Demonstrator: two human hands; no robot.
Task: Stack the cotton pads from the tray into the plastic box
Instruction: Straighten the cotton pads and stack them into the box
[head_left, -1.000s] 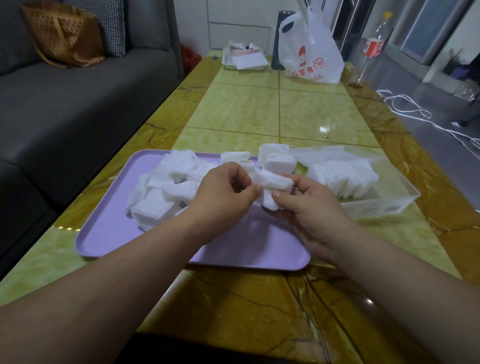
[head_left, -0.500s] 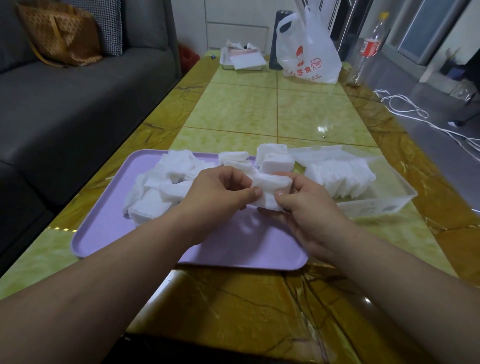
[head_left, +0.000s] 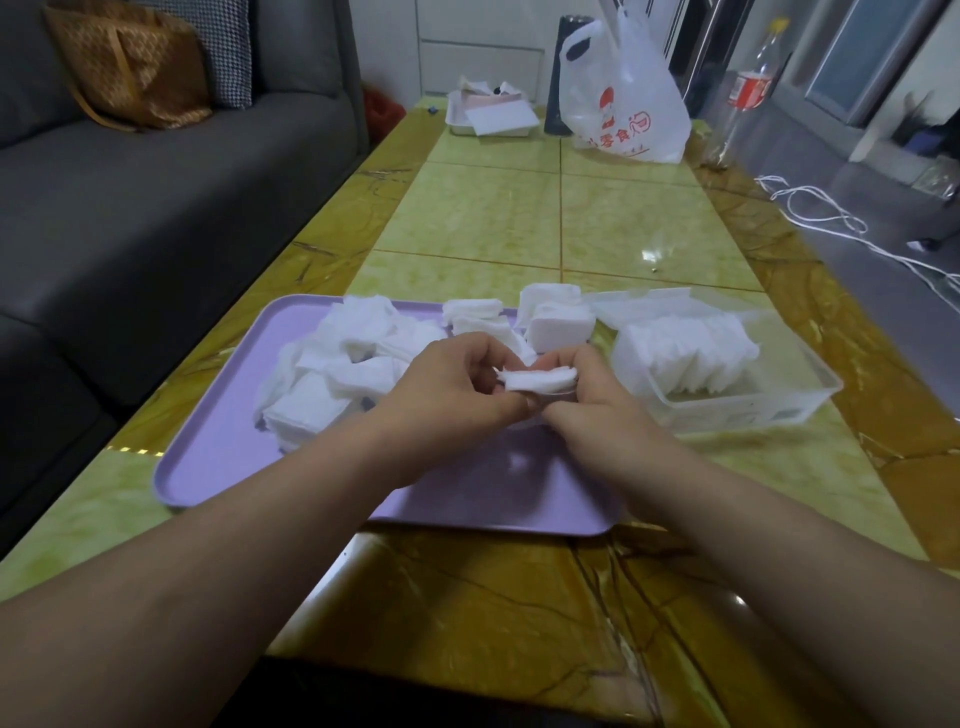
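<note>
Hands meet above the purple tray (head_left: 218, 483). A small stack of cotton pads (head_left: 540, 379) is pinched between the left hand (head_left: 457, 395) and the right hand (head_left: 597, 410), edge-on, its long axis running from nine to three o'clock. The pads are judged very light, soft and easily splayed, so a hold across both flat faces seems best. Loose pads (head_left: 343, 374) lie at ten o'clock on the tray; the plastic box (head_left: 810, 389), partly filled, sits at three o'clock.
</note>
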